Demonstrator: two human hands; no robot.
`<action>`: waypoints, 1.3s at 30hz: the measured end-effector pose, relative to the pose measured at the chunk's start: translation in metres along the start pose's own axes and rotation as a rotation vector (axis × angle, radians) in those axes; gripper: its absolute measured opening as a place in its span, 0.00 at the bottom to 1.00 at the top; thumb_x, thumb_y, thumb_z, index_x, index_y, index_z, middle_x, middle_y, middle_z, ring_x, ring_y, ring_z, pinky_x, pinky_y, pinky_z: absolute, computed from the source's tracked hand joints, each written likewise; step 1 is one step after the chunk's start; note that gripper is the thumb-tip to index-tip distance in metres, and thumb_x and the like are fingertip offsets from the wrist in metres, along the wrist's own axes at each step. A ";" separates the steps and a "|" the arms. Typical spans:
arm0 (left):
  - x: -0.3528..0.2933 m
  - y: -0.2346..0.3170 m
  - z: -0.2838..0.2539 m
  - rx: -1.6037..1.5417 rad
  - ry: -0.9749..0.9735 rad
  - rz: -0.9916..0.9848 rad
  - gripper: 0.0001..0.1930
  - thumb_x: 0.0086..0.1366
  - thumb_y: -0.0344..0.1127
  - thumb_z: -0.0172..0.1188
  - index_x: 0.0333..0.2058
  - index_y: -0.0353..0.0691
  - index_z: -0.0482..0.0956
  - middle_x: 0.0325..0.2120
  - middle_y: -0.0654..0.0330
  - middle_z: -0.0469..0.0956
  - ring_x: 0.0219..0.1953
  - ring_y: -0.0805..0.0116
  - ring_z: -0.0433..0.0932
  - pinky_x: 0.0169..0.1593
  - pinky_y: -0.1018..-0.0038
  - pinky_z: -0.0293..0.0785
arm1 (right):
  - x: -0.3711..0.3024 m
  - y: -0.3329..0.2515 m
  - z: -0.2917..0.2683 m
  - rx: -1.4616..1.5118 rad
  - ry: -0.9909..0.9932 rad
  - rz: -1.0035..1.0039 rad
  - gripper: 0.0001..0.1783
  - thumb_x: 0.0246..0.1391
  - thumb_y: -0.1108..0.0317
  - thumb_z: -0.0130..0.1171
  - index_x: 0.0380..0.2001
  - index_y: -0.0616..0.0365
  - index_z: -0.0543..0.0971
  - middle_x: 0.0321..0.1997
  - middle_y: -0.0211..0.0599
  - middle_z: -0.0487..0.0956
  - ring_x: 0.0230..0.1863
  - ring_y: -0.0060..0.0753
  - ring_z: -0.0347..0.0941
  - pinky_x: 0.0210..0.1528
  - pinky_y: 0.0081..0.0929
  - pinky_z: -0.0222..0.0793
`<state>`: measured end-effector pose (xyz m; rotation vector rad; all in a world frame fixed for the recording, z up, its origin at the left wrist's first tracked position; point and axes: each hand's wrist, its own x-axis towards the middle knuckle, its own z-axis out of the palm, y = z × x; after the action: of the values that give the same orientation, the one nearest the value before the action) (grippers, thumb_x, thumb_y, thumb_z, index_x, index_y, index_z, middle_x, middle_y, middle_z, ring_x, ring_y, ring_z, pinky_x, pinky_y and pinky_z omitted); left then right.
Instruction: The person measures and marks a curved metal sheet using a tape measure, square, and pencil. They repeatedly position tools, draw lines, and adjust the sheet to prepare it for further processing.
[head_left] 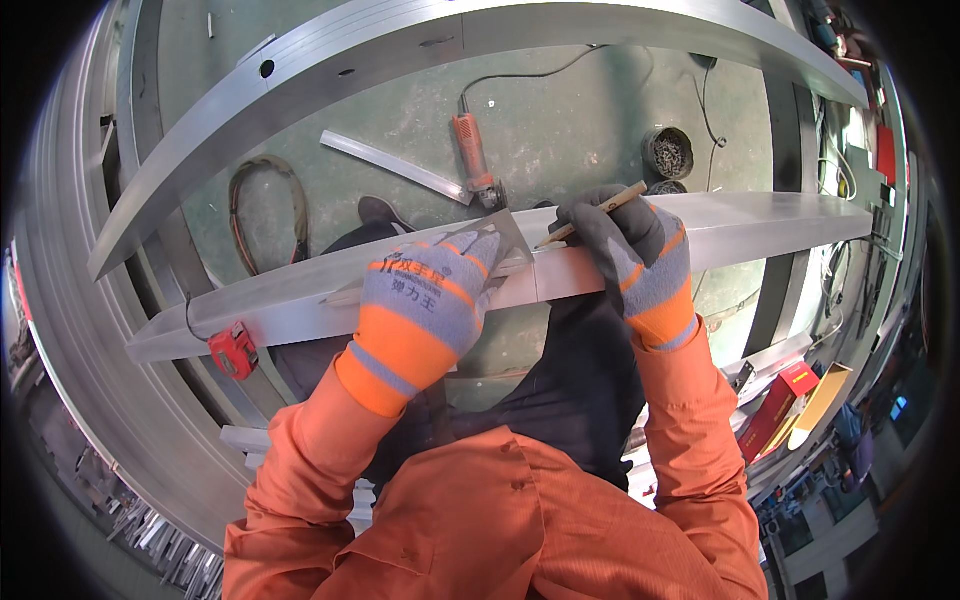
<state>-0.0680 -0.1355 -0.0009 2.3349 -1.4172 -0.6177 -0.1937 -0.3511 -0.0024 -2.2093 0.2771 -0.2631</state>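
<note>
Left hand (428, 290), thumb hidden and closure unclear, lies over a metal square (513, 238) on the silver beam (740, 228) spanning the legs (590, 370), presumably steadying its edge, while right hand (635, 240), fingers closed round a pencil (625, 196), holds the tip beside that edge.

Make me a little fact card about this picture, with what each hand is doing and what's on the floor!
Left hand: gloved, on a flat grey piece atop the near silver beam
Right hand: gloved, holding a pencil, tip beside the grey piece's edge
Beam's left end: red tape measure
Floor: orange power tool, silver strip, round tin of small bits
</note>
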 end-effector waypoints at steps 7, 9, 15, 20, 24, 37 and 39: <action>0.001 0.002 -0.004 -0.004 0.013 0.018 0.23 0.55 0.32 0.66 0.53 0.45 0.83 0.43 0.57 0.85 0.39 0.54 0.83 0.41 0.58 0.80 | -0.002 0.006 0.000 -0.143 -0.051 -0.053 0.11 0.60 0.76 0.61 0.45 0.59 0.84 0.40 0.43 0.85 0.39 0.45 0.86 0.40 0.33 0.82; 0.001 0.001 -0.003 -0.020 -0.006 0.018 0.23 0.56 0.32 0.65 0.53 0.45 0.83 0.43 0.57 0.85 0.39 0.54 0.83 0.41 0.58 0.80 | -0.003 0.006 0.000 -0.150 -0.053 -0.052 0.12 0.58 0.76 0.61 0.45 0.59 0.84 0.40 0.42 0.85 0.38 0.45 0.86 0.39 0.33 0.82; -0.001 0.000 -0.008 -0.050 -0.040 0.005 0.28 0.56 0.34 0.71 0.57 0.40 0.80 0.44 0.51 0.84 0.44 0.47 0.82 0.47 0.55 0.79 | 0.002 0.008 0.004 -0.215 0.014 -0.164 0.15 0.51 0.75 0.64 0.44 0.58 0.85 0.37 0.41 0.84 0.34 0.47 0.83 0.32 0.36 0.78; 0.002 0.002 -0.006 -0.014 0.017 0.024 0.21 0.56 0.32 0.65 0.50 0.45 0.83 0.42 0.57 0.84 0.39 0.54 0.83 0.41 0.59 0.79 | 0.000 0.008 0.004 -0.207 -0.004 -0.148 0.15 0.50 0.75 0.65 0.44 0.58 0.85 0.37 0.41 0.84 0.33 0.46 0.83 0.32 0.35 0.78; 0.004 0.002 -0.008 -0.037 0.028 0.033 0.22 0.55 0.33 0.67 0.51 0.45 0.83 0.41 0.57 0.84 0.39 0.53 0.83 0.41 0.58 0.79 | 0.003 0.005 0.002 -0.236 -0.033 -0.134 0.16 0.51 0.75 0.65 0.45 0.58 0.85 0.37 0.41 0.83 0.34 0.46 0.83 0.33 0.35 0.78; 0.009 0.004 -0.013 -0.113 -0.057 0.012 0.32 0.51 0.44 0.74 0.55 0.40 0.81 0.46 0.55 0.83 0.43 0.51 0.84 0.43 0.58 0.80 | 0.014 0.001 0.002 -0.301 -0.094 -0.161 0.17 0.50 0.76 0.66 0.45 0.54 0.85 0.33 0.40 0.83 0.31 0.44 0.82 0.30 0.35 0.77; 0.008 0.003 -0.010 -0.054 -0.020 0.052 0.32 0.50 0.44 0.74 0.54 0.40 0.81 0.45 0.56 0.83 0.44 0.52 0.84 0.43 0.58 0.79 | 0.014 0.002 0.002 -0.303 -0.084 -0.179 0.19 0.48 0.75 0.66 0.45 0.53 0.85 0.32 0.38 0.82 0.30 0.44 0.81 0.29 0.35 0.75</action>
<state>-0.0616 -0.1434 0.0074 2.2487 -1.4467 -0.6580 -0.1801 -0.3545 -0.0037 -2.5426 0.0754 -0.2378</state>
